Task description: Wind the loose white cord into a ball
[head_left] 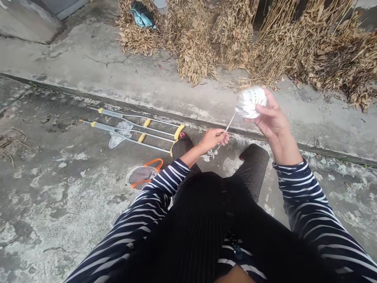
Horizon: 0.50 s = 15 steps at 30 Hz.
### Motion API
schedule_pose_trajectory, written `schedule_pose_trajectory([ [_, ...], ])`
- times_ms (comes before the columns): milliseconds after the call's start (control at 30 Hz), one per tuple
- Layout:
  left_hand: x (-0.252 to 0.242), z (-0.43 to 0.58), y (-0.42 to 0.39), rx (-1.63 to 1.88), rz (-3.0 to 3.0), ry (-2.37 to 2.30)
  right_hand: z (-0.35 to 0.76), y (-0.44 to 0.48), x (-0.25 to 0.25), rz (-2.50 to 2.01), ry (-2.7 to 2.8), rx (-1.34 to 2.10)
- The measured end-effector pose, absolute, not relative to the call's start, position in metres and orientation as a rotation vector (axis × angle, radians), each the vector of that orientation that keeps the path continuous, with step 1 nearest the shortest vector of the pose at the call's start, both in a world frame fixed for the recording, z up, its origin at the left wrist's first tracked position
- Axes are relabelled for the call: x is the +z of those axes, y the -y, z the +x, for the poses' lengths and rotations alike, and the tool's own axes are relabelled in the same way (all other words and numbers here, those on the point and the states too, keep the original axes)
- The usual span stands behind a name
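My right hand (273, 118) grips a ball of white cord (251, 101) from its right side, raised in front of me. A single twisted strand (230, 122) runs down from the ball to my left hand (214, 139), whose fingers are closed around it. Below the left hand, a loose tangle of the same cord (209, 155) hangs or lies between my feet; I cannot tell whether it touches the ground.
A pair of crutches (135, 127) with yellow pads lies on the concrete at left, over a clear plastic bag (119, 134). Nearer me stands a bag with orange handles (143, 176). A low concrete ledge (165, 82) crosses ahead, with dry stalks (194, 51) and a blue cloth (143, 16).
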<state>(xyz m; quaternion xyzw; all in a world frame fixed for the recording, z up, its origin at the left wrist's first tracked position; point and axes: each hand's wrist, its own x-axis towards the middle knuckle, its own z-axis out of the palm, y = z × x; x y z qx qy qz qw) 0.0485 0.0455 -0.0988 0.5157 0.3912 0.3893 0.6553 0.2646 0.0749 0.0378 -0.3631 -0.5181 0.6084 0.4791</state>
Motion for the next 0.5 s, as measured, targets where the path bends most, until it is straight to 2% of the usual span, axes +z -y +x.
schedule_pose_trajectory([
  [167,-0.115,0.032,-0.041,0.731,1.072,-0.855,0.273,-0.085,0.059,-0.876,1.286,1.394],
  [267,-0.123,0.020,-0.051,0.706,1.101,-1.013,0.274,-0.081,0.071,-0.881,1.294,1.382],
  [367,-0.119,0.016,-0.066,0.859,1.192,-1.200,0.268,-0.072,0.079,-0.904,1.316,1.415],
  [500,-0.078,0.036,-0.081,1.142,1.259,-0.998,0.250,-0.058,0.082,-0.926,1.316,1.504],
])
